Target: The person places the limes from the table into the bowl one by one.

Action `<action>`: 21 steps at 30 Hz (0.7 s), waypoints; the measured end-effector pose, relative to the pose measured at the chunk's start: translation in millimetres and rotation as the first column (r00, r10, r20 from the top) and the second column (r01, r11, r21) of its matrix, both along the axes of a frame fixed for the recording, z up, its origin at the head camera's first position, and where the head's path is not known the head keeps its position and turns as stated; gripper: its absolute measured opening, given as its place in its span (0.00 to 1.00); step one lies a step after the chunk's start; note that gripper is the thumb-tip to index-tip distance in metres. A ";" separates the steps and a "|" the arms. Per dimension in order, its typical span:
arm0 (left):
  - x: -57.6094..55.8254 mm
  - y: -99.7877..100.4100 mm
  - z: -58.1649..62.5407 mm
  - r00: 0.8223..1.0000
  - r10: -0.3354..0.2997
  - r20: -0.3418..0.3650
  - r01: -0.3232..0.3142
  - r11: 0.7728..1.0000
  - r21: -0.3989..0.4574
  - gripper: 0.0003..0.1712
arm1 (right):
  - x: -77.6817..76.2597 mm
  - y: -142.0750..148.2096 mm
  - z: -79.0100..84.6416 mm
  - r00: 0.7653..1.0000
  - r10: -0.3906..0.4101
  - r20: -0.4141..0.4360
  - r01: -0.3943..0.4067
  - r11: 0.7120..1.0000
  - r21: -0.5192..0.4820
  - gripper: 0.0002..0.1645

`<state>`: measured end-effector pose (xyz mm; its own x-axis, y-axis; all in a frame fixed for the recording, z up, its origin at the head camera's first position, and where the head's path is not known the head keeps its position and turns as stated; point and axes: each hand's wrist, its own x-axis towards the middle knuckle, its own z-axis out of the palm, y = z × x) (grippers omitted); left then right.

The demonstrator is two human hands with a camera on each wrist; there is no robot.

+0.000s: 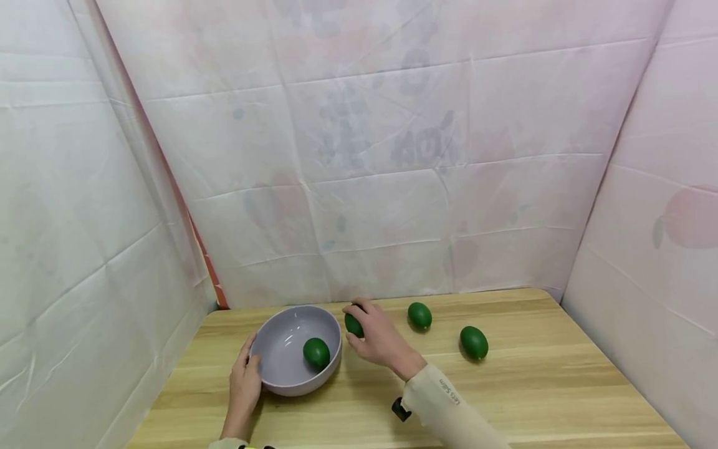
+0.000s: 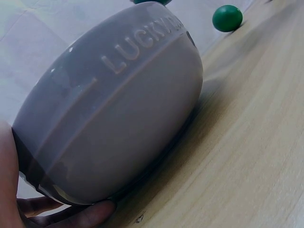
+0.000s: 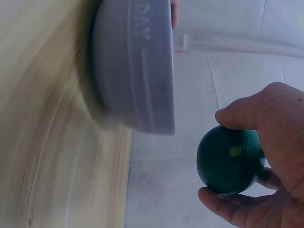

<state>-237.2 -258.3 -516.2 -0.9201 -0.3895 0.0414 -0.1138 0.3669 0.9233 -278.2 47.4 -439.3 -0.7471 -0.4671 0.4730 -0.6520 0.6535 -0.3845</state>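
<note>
A lilac-grey bowl [image 1: 275,349] stands on the table with one dark green oval fruit [image 1: 316,353] inside, at its right. My left hand [image 1: 245,380] grips the bowl's left side, thumb near the rim; in the left wrist view, fingers [image 2: 92,213] curl beneath it. Just right of the bowl, my right hand [image 1: 378,333] holds another dark green oval fruit [image 3: 228,161] between thumb and fingers. The right wrist view shows this fruit raised off the table, close to the bowl's rim, with a pale stem scar facing the camera.
Two more green fruits, one at the back [image 1: 419,316] and one farther right [image 1: 473,343], lie on the wooden table [image 1: 538,386]. White printed sheets [image 1: 392,218] hang behind the table and on both sides. A small black object [image 1: 401,409] is by the right sleeve.
</note>
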 end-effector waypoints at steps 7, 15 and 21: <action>1.1 -0.4 -1.4 1.000 0.003 -0.001 -0.003 1.000 -0.003 0.31 | 6.5 -16.3 2.0 1.000 0.026 0.005 -0.026 0.999 0.018 0.29; 0.3 1.1 -2.2 1.000 0.008 -0.008 -0.008 1.000 -0.009 0.31 | 9.8 -28.9 -2.2 0.998 0.065 -0.009 -0.064 0.997 0.033 0.29; 0.0 1.1 -2.6 1.000 0.001 0.016 -0.001 1.000 0.007 0.31 | 13.6 -35.4 -5.8 0.997 0.075 0.022 -0.076 0.996 0.054 0.30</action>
